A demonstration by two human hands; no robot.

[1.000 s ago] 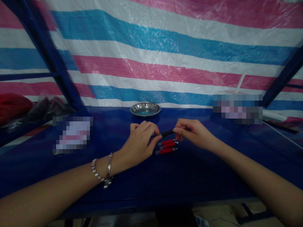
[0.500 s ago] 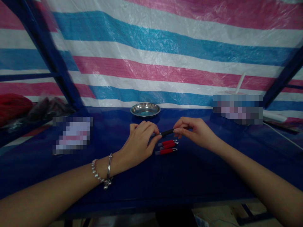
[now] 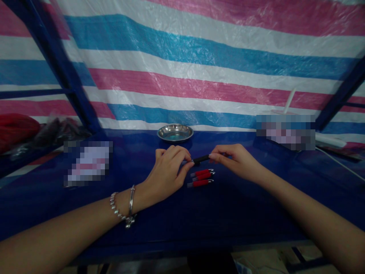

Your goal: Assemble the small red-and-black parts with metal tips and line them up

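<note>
A black pen (image 3: 201,159) is held level between my two hands, just above the blue table. My left hand (image 3: 171,167), with a beaded bracelet and a bangle on its wrist, pinches the pen's left end between thumb and fingers. At the other end, my right hand (image 3: 232,159) has its thumb and fingertips closed on the pen. Right below it, three red pens (image 3: 202,176) lie side by side on the table, their metal clips towards the right. My fingers hide both ends of the black pen.
A shallow steel dish (image 3: 175,133) stands at the back of the blue table (image 3: 182,224). To the left lies a blurred-out flat item (image 3: 88,163); another blurred item (image 3: 286,131) is at the back right, beside a white cable. Striped plastic sheeting (image 3: 199,68) hangs behind.
My right hand's fingers have drawn slightly closer together at the end of the black pen. Otherwise hands and pens look the same.
</note>
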